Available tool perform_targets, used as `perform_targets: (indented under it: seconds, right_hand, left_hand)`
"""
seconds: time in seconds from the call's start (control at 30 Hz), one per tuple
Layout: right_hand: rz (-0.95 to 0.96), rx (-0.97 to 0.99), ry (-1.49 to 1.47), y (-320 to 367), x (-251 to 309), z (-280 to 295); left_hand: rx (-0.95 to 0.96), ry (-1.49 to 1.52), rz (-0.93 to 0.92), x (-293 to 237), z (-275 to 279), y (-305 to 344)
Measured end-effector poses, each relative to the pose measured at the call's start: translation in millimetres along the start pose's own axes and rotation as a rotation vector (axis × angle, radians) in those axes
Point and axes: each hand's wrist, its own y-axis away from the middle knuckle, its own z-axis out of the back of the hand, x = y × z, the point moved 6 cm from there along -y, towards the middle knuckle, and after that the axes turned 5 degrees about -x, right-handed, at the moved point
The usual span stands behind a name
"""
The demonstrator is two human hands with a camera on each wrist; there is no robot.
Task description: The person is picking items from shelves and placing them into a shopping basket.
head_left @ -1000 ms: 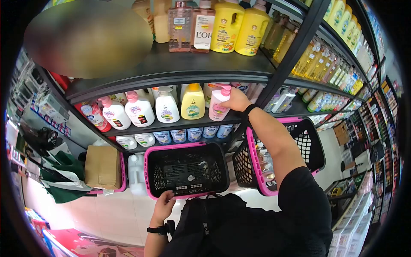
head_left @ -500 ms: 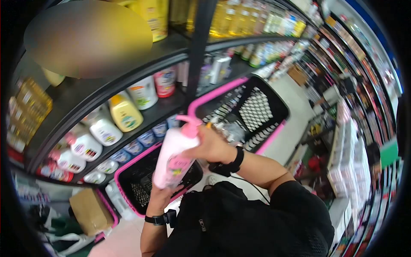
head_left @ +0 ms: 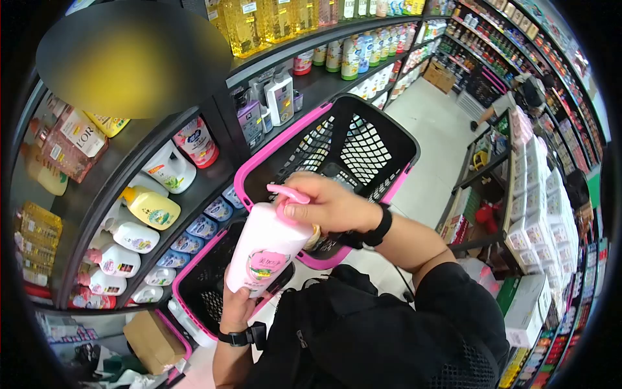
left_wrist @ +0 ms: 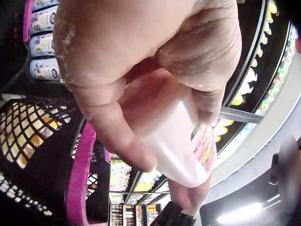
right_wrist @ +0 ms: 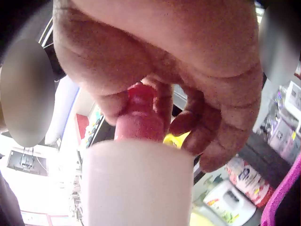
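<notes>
A pink pump bottle [head_left: 265, 249] with a printed front label is held tilted before the person's body, its base toward the lower left. My right hand [head_left: 337, 204] grips it at the top, thumb and fingers around the pink pump [right_wrist: 138, 122]. Under the base, my left hand [head_left: 237, 311] holds the bottle; the left wrist view shows thumb and fingers [left_wrist: 127, 141] curled around the lower part of its body. Behind the bottle stand two black shopping baskets with pink rims, one at the lower left [head_left: 188, 269] and one farther right [head_left: 411, 170].
A dark shelf at left carries several pump bottles, among them a yellow one [head_left: 152, 209] and a red-and-white one [head_left: 196, 142]. A cardboard box [head_left: 154, 341] sits at the lower left. Stacked white packs [head_left: 534, 214] stand at right beside the aisle floor [head_left: 431, 120].
The right hand has taken the pink bottle off the shelf and brought it to the body, where the left hand has taken hold of its base. The view has turned right.
</notes>
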Motion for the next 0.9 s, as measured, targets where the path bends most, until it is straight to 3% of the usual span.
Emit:
perform_targets:
  seconds: [0.03, 0.07, 0.17, 0.33, 0.43, 0.47, 0.5, 0.57, 0.63, 0.67, 0.77, 0.9]
  right_hand:
    - [0.094, 0.064, 0.179, -3, 14, 20]
    - [-0.033, 0.134, 0.152, -6, 16, 35]
    - [-0.036, 0.189, 0.389, -14, 13, 86]
    - [0.027, 0.144, 0.204, -22, -15, 156]
    - [0.019, 0.137, 0.365, -27, -18, 182]
    - [0.106, 0.150, 0.448, -30, -16, 185]
    - [0.172, 0.157, 0.574, -28, -18, 186]
    - [0.321, 0.159, 0.839, -28, -25, 184]
    - [0.309, 0.218, 0.945, -32, -53, 189]
    - [0.304, 0.230, 0.986, -34, -69, 193]
    - [0.278, 0.252, 1.068, -41, -126, 205]
    - [0.228, 0.318, 1.139, -53, -202, 203]
  left_hand:
    - [0.002, -0.036, -0.015, 0, -13, -7]
    - [-0.018, -0.029, -0.020, 0, -27, -13]
    - [-0.036, -0.051, -0.046, 3, -73, -37]
    - [-0.073, -0.134, -0.033, 30, -134, -76]
    - [-0.128, -0.392, -0.132, 65, -130, -101]
    - [-0.153, -0.307, 0.047, 70, -140, -95]
    - [-0.171, -0.331, 0.015, 77, -143, -93]
    - [-0.200, -0.557, -0.035, 88, -141, -88]
    - [-0.307, -0.996, -0.135, 87, -137, -76]
    - [-0.328, -1.270, -0.288, 77, -146, -70]
    - [-0.426, -1.669, -0.472, 74, -165, -53]
    - [-0.552, -1.602, -0.406, 95, -153, -48]
